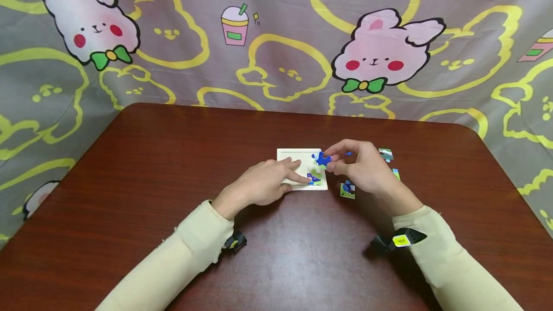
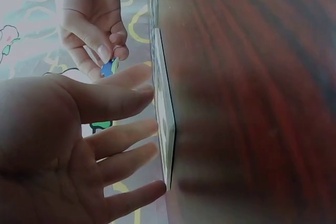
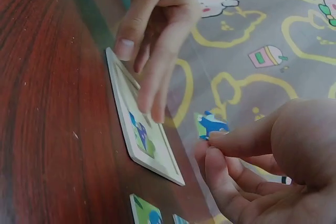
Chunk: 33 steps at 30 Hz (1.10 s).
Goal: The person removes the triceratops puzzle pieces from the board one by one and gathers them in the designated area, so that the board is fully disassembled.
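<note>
My right hand (image 1: 367,164) pinches a blue jigsaw puzzle piece (image 1: 322,159) between thumb and fingers, raised above the right side of a white puzzle tray (image 1: 298,151). In the right wrist view the puzzle piece (image 3: 211,125) shows blue with a green edge. One puzzle piece, blue and green (image 1: 314,179), lies in the tray's near right corner. My left hand (image 1: 265,181) rests over the tray with fingers spread and straight, the index fingertip at that corner piece. In the left wrist view, fingers (image 2: 128,163) reach to the tray's edge (image 2: 169,145).
Loose puzzle pieces lie right of the tray: one near the front (image 1: 347,189), one at the back (image 1: 386,154), and another (image 1: 396,174) partly behind my right hand. The brown table (image 1: 173,157) meets a patterned cloth (image 1: 285,61) at its far edge.
</note>
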Available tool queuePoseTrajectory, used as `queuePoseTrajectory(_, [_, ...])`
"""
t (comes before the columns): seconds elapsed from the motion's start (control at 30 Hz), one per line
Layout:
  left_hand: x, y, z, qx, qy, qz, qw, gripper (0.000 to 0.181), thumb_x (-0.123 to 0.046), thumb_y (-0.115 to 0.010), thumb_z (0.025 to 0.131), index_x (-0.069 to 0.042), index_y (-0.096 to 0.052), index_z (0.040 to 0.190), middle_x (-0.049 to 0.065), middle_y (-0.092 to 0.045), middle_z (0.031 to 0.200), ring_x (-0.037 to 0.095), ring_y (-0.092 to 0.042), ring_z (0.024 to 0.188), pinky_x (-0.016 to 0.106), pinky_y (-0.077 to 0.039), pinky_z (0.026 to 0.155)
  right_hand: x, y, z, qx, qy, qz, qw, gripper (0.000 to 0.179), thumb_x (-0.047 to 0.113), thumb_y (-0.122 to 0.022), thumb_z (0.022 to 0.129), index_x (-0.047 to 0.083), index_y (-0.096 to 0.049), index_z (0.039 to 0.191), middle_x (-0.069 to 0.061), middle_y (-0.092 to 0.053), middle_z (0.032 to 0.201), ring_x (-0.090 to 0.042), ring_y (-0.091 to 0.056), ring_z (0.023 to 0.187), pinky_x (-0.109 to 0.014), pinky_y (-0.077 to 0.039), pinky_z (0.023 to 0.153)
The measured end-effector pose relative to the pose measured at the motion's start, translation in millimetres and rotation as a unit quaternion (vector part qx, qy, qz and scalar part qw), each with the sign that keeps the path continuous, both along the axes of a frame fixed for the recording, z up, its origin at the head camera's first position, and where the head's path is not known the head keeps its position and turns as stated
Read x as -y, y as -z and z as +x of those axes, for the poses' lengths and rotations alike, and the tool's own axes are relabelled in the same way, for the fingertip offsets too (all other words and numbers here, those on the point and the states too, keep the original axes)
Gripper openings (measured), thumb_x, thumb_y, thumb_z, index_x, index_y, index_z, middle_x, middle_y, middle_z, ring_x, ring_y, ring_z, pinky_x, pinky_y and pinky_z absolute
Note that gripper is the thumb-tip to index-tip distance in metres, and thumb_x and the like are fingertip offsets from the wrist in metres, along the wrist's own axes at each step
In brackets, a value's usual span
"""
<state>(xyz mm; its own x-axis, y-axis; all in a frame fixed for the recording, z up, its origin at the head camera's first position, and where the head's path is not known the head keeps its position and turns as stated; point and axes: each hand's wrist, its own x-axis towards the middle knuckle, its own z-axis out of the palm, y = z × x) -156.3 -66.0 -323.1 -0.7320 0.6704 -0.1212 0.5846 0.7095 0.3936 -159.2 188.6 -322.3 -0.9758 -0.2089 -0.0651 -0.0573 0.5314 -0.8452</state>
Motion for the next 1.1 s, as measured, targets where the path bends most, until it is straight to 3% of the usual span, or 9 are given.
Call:
queuePoseTrajectory(0.37, [-3.5, 1.3, 1.4, 0.001, -0.014, -0.022, 0.9996, 0.039, -0.016, -0.069, 0.103, -0.036, -0.073, 0.137, 0.006, -0.050, 0.165, 0.034, -0.049, 0.153, 0.054, -0.049, 0.116, -33, -6.7, 14.7, 0.008, 0.047, 0.037, 0.9982, 0.036, 0.019, -0.085, 0.092, 0.011, -0.074, 0.125, -0.015, -0.069, 0.114, -0.029, -0.061, 0.103, -0.031, -0.062, 0.077])
queuePoseTrajectory(0.7, [-6.7, -0.1, 0.2, 0.013, -0.043, -0.045, 0.9980, 0.043, -0.023, -0.081, 0.096, -0.041, -0.074, 0.134, -0.004, -0.049, 0.166, 0.035, -0.056, 0.146, 0.054, -0.058, 0.101, -73, 1.5, 29.6, -0.005, 0.065, 0.078, 0.9949, 0.041, 0.027, -0.087, 0.091, 0.008, -0.076, 0.124, -0.009, -0.074, 0.103, -0.012, -0.068, 0.089, -0.026, -0.060, 0.072])
queuePoseTrajectory(0.9, [-7.4, -0.6, -0.4, 0.015, -0.048, -0.050, 0.9975, 0.043, -0.026, -0.083, 0.094, -0.042, -0.074, 0.134, -0.005, -0.048, 0.166, 0.035, -0.055, 0.147, 0.052, -0.058, 0.100, -89, 9.2, 40.7, 0.022, 0.043, 0.123, 0.9912, 0.041, 0.032, -0.087, 0.090, 0.009, -0.079, 0.123, -0.007, -0.076, 0.101, -0.012, -0.067, 0.086, -0.026, -0.053, 0.065])
queuePoseTrajectory(1.1, [-5.6, 0.0, -1.0, 0.019, -0.049, -0.042, 0.9977, 0.043, -0.025, -0.083, 0.093, -0.040, -0.075, 0.132, -0.005, -0.049, 0.166, 0.034, -0.055, 0.147, 0.051, -0.056, 0.105, -95, 14.6, 44.1, -0.006, -0.006, 0.161, 0.9869, 0.035, 0.029, -0.087, 0.090, 0.011, -0.081, 0.119, -0.003, -0.074, 0.094, -0.008, -0.064, 0.081, -0.025, -0.048, 0.063])
